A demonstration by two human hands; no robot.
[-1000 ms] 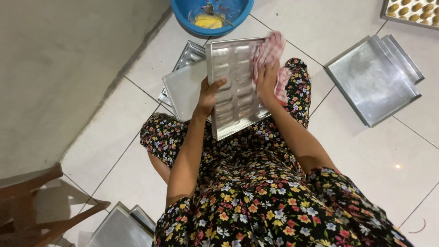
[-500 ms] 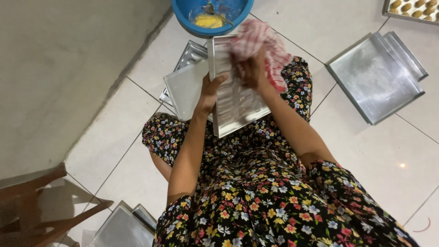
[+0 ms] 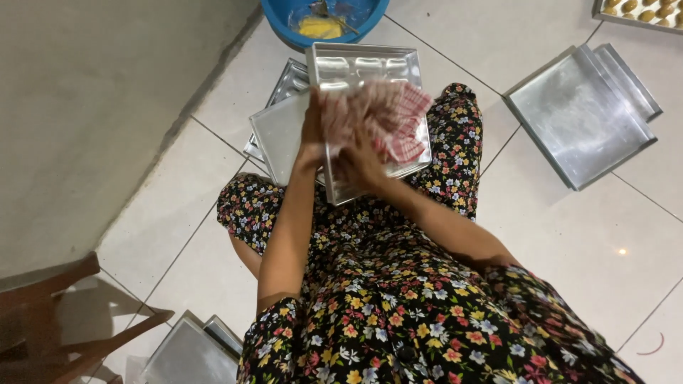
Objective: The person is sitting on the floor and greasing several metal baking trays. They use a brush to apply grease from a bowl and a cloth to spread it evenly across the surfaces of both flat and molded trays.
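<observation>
Trouble may come from the tray (image 3: 370, 71): your left hand (image 3: 311, 146) grips only its edge while your right hand (image 3: 363, 167) presses the cloth (image 3: 388, 117), so it may slip.

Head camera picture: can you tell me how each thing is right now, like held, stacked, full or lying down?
Metal tray: held tilted over the lap.
Red-and-white cloth: bunched, pressed on the tray, blurred.
Left hand: gripping the tray's left edge.
Right hand: holding the cloth.
Blue bowl: on the floor, with yellow stuff inside.
Trays at right: stacked flat on tiles.
Wooden chair: standing, partly seen.
</observation>
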